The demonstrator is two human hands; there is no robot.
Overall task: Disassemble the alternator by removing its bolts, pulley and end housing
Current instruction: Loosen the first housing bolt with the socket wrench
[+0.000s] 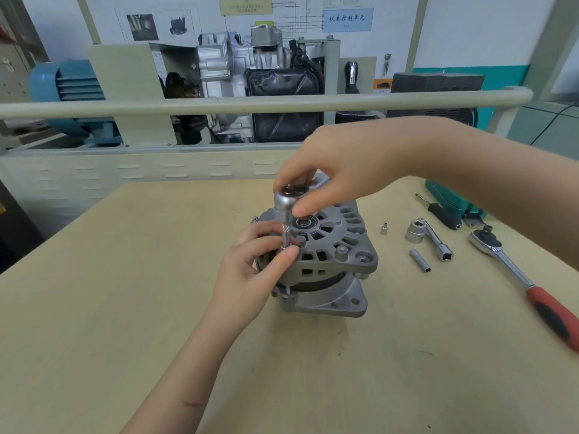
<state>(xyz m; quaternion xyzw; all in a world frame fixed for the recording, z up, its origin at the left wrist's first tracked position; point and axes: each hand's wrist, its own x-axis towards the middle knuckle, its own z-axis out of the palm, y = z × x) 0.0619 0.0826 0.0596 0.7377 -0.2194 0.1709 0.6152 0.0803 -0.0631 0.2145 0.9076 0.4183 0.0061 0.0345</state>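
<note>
**Working a small ratchet on the upright alternator**

Standing near the middle of a pale wood-grain tabletop (125, 308), the alternator (326, 261) has its shaft axis vertical, with the vented end housing (341, 236) and its bearing facing up and a mounting ear pointing toward the viewer's right. The right hand (329, 170) curls over the head of a small ratchet (286, 198) above the alternator's left edge; its extension runs straight down. The left hand (250, 261) pinches the lower end of that extension against the housing rim.

Right of the alternator lie a tiny socket (384, 228), a large socket on a bar (429, 238), a slim deep socket (420, 260), a dark-handled driver (441, 213) and a red-handled ratchet (526, 280). Beyond the alternator, behind a cream rail (219, 104), stand a cutaway transmission display (250, 79) and a blue motor (65, 89). A blue wall label (347, 19) reads "仪表控制单元"; the other poster text is too small to read.
</note>
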